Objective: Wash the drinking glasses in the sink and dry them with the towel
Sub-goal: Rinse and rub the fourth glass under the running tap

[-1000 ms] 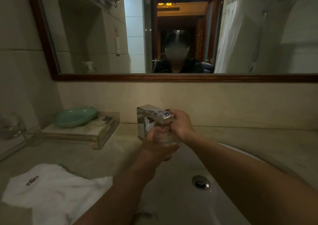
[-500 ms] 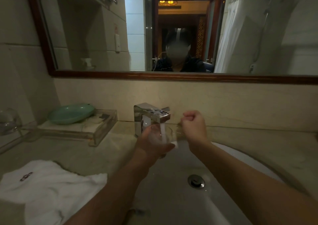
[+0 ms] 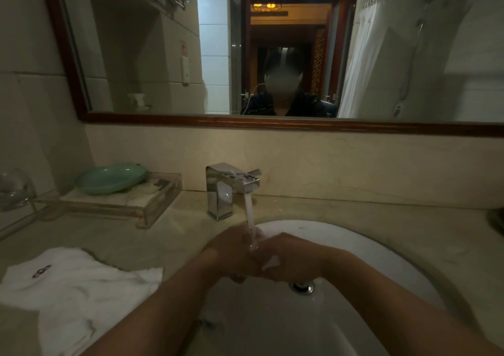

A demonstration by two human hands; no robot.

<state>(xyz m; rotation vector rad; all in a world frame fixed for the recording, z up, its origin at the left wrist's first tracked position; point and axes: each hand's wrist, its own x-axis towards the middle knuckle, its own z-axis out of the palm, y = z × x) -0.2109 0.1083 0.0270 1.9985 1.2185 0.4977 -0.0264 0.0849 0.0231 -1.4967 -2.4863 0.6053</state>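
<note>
Glass (image 3: 254, 242) rinsing belongs low over the sink (image 3: 381, 249), with the towel (image 3: 68, 287) ready left of the tap (image 3: 231, 186). Under the tap's stream the left hand (image 3: 231, 252) clasps it. The right hand (image 3: 289, 257) meets it, finger grip unclear. Slow turning would rinse it evenly.
</note>
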